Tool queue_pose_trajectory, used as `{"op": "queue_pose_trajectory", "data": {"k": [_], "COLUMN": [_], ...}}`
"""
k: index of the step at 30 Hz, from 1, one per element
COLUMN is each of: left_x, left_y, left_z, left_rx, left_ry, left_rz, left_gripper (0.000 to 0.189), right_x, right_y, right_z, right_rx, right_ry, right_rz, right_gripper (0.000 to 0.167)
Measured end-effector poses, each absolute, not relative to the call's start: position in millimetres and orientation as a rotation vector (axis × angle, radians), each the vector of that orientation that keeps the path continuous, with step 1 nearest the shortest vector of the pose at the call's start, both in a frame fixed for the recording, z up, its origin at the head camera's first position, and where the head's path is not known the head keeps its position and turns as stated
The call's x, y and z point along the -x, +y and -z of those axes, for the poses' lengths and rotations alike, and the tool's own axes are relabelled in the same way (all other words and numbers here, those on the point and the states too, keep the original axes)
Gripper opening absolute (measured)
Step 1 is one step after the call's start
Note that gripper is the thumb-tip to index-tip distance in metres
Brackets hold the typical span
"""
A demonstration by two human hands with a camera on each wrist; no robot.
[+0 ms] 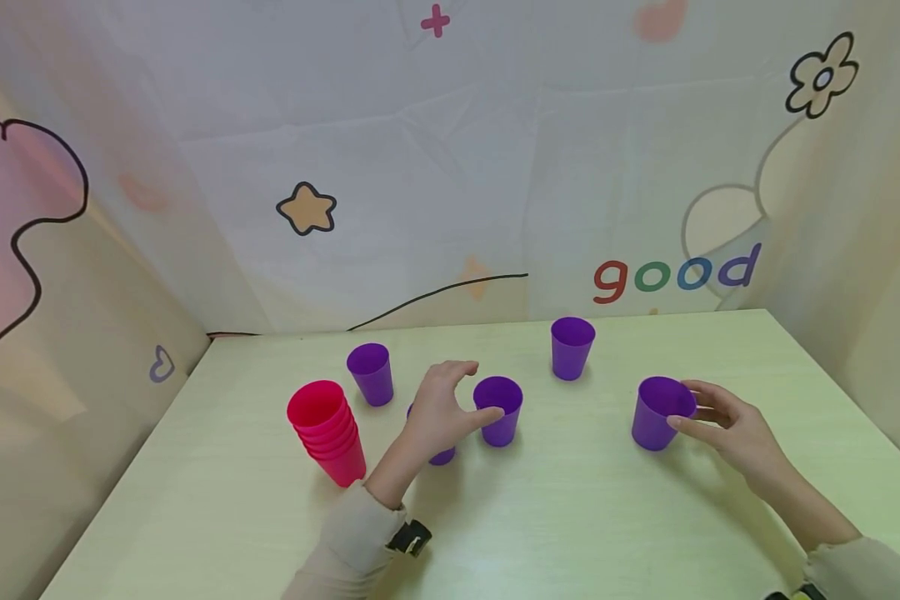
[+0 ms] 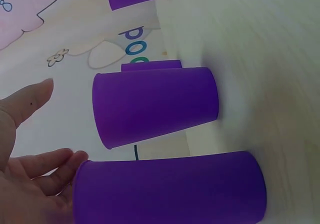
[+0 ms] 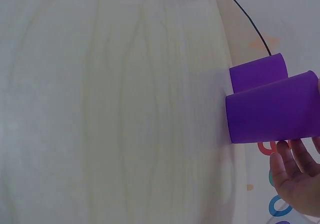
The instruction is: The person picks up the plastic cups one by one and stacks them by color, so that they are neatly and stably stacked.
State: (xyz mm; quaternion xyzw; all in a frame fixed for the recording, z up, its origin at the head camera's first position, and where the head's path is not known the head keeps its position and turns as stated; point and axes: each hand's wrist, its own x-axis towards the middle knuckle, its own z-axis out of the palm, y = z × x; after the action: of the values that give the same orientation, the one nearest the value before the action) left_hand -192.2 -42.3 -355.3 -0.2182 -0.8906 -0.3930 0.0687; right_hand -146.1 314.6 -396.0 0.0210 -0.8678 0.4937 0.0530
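Note:
Several purple cups stand upright, mouths up, on the table. My left hand (image 1: 438, 412) is spread over two of them in the middle. Its thumb overlaps the rim of one purple cup (image 1: 499, 433), and the hand hides most of another purple cup (image 1: 442, 457). In the left wrist view, the left thumb and fingers (image 2: 37, 166) are apart, with no cup between them. My right hand (image 1: 731, 429) is at the side of the rightmost purple cup (image 1: 652, 425), its thumb overlapping the near wall. In the right wrist view, its fingertips (image 3: 283, 146) are right at that cup's side.
A stack of red cups (image 1: 345, 458) stands to the left of my left forearm. One purple cup (image 1: 375, 383) is behind the stack, and another purple cup (image 1: 570, 358) is near the table's back edge. A printed cloth (image 1: 420, 167) hangs behind the table (image 1: 555, 525).

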Motion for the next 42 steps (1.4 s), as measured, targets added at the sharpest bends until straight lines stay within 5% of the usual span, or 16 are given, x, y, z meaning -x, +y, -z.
{"op": "queue_pose_trajectory", "data": {"k": [19, 42], "left_x": [212.6, 206.6], "left_y": [-26.8, -24.7], "left_z": [360.3, 358.8], "left_rx": [0.691, 0.695], "left_ry": [-2.936, -2.814], "left_rz": [0.903, 1.062], "left_gripper": [0.070, 0.067], "right_x": [152.0, 156.2], "right_y": [327.7, 332.2], "right_z": [399.3, 410.3], "right_rx": [-0.164, -0.565], "right_ry": [-2.644, -1.908], "right_rz": [-1.683, -2.568], "right_gripper": [0.057, 0.043]}}
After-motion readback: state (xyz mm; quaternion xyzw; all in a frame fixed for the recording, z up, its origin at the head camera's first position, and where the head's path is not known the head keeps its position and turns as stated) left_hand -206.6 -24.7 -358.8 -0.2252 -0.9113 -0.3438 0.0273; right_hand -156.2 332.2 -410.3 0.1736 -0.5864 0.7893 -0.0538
